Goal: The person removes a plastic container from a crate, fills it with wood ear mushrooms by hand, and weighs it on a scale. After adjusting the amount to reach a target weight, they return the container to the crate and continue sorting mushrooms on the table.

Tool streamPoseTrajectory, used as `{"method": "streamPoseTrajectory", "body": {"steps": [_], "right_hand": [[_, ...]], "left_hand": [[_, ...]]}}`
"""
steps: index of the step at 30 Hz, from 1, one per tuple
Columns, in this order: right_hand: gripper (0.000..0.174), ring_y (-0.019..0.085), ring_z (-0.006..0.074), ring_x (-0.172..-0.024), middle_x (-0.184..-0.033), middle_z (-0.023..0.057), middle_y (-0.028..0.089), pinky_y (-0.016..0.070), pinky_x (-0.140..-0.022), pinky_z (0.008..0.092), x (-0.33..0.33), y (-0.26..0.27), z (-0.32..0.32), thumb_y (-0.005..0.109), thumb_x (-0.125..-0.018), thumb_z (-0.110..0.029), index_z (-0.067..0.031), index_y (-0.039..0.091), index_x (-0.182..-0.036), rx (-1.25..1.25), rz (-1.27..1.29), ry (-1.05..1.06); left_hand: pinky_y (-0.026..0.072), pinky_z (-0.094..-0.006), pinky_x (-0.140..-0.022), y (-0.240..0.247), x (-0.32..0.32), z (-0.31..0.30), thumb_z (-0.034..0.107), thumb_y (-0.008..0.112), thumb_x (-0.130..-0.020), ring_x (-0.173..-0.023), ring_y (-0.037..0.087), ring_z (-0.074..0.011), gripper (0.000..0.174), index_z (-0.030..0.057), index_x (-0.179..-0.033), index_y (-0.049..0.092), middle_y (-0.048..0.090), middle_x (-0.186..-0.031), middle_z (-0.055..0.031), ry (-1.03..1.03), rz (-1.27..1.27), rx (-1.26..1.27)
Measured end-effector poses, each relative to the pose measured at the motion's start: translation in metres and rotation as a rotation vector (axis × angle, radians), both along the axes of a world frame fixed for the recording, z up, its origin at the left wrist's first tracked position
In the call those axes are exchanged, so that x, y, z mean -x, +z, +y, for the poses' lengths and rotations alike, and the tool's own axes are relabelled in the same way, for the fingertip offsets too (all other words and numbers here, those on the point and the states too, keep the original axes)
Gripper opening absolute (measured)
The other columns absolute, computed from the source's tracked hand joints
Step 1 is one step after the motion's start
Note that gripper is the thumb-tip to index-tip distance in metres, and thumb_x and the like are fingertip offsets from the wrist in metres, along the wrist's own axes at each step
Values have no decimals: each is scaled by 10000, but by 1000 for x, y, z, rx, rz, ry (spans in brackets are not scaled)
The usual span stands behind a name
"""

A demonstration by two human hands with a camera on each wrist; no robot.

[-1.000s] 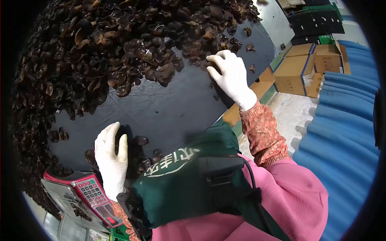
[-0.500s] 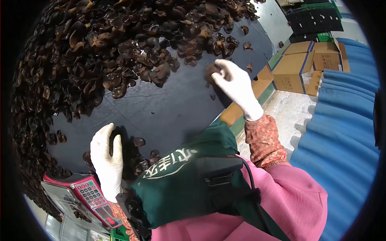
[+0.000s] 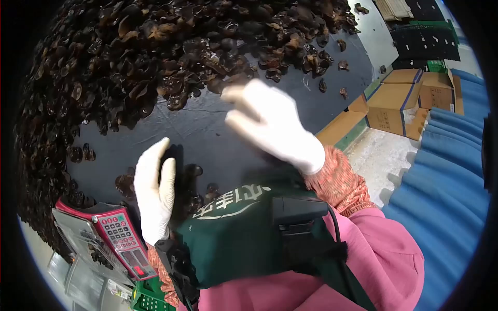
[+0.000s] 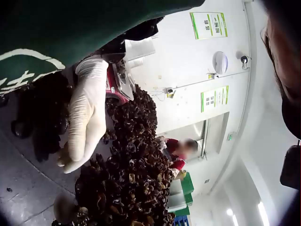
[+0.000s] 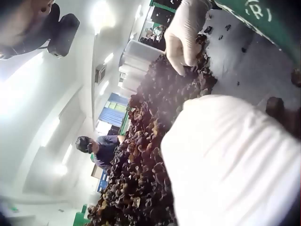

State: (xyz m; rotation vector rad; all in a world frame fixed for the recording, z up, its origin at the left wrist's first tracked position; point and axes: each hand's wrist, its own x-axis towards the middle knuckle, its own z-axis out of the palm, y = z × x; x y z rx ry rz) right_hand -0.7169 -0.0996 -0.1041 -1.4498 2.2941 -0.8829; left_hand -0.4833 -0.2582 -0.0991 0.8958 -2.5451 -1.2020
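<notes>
Wood ear mushrooms [image 3: 171, 57] lie heaped over the far and left parts of a dark table [image 3: 207, 129]. My right hand [image 3: 275, 122], in a white glove and blurred by motion, is over the bare tabletop just short of the heap, thumb and fingers apart. A blurred brown piece [image 4: 63, 209] shows at the bottom of the left wrist view. My left hand [image 3: 155, 192], also gloved, stays near the apron with fingers fairly straight. Beside it lie several loose wood ears [image 3: 193, 171]. The left wrist view shows this hand [image 4: 87, 122] side-on, with nothing in it.
A red scale [image 3: 119, 233] with a keypad stands left of my left hand. Cardboard boxes [image 3: 389, 103] and a blue curtain [image 3: 441, 171] are to the right. A green crate [image 3: 150, 298] is at the lower left. People [image 4: 181, 150] [image 5: 101, 148] stand beyond the heap.
Half a second ago my right hand pinched a wood ear near the table's right side. It has since swung left, and its fingers have parted. My left hand keeps nearly the same pose.
</notes>
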Motion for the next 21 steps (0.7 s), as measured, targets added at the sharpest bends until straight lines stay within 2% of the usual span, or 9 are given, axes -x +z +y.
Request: {"method": "streamPoseTrajectory", "body": {"steps": [1, 4, 8, 12, 15, 17, 19, 20, 21], "right_hand": [[355, 681, 250, -829, -934, 47, 670, 555, -727, 377, 10, -15, -7, 782, -867, -203, -154, 707, -1211, 14, 327, -77], [174, 680, 308, -816, -890, 72, 661, 549, -713, 392, 31, -42, -8, 735, -874, -145, -156, 745, -1047, 54, 361, -121], [168, 604, 101, -660, -778, 43, 709, 491, -620, 298, 36, -34, 7, 676, -981, -190, -35, 739, -1000, 91, -531, -395], [205, 463, 28, -643, -755, -52, 622, 392, -604, 218, 30, -17, 10, 642, -1002, -201, -23, 731, -1050, -90, -832, -369], [207, 493, 41, -648, -775, -20, 652, 412, -612, 230, 13, -11, 6, 633, -982, -180, -14, 727, -1062, -101, -870, -332], [225, 606, 75, -732, -891, 48, 725, 499, -681, 254, -8, -3, 2, 675, -942, -146, -11, 735, -1112, -171, -941, -140], [216, 671, 95, -808, -943, 86, 773, 540, -720, 289, -21, 5, -7, 685, -968, -208, -39, 767, -1075, -199, -884, 106], [187, 713, 169, -821, -949, 111, 768, 560, -752, 308, -24, 1, -12, 698, -951, -207, -43, 776, -993, -75, -734, 54], [240, 724, 268, -847, -996, 121, 748, 575, -767, 363, -20, -29, -16, 733, -932, -257, -50, 754, -1053, 176, -281, 72]], "left_hand": [[484, -411, -1063, -7, -3, 0, 145, 661, -1022, -1190, 654, -343, 311, 10, -1301, 682, 701, -1265, -181, -42, -27, 16], [503, -411, -1027, -19, -9, 3, 144, 697, -997, -1158, 660, -343, 291, 12, -1257, 693, 705, -1242, -172, -83, -33, 57], [499, -406, -1026, -20, -10, 2, 121, 703, -985, -1148, 660, -345, 285, 5, -1246, 691, 702, -1225, -166, -1, -18, -36], [501, -404, -1031, -19, -5, -1, 110, 690, -991, -1151, 662, -338, 285, 2, -1254, 690, 702, -1230, -169, -42, -31, 2], [498, -394, -1039, -17, -4, -2, 91, 656, -1007, -1155, 665, -326, 279, -2, -1268, 689, 703, -1237, -172, -13, -30, -45], [495, -382, -1044, -18, -5, -3, 79, 625, -1022, -1156, 669, -316, 277, -4, -1278, 688, 703, -1241, -174, 23, 6, -137], [488, -363, -1049, -16, -4, -3, 69, 583, -1045, -1154, 674, -296, 273, -13, -1284, 685, 705, -1234, -175, 55, 38, -225], [487, -361, -1047, -16, -4, -3, 72, 581, -1048, -1153, 674, -293, 272, -14, -1284, 685, 705, -1232, -176, 65, 43, -241], [487, -359, -1046, -15, -6, -3, 76, 578, -1051, -1153, 675, -290, 271, -16, -1283, 684, 705, -1230, -176, 79, 45, -257]]}}
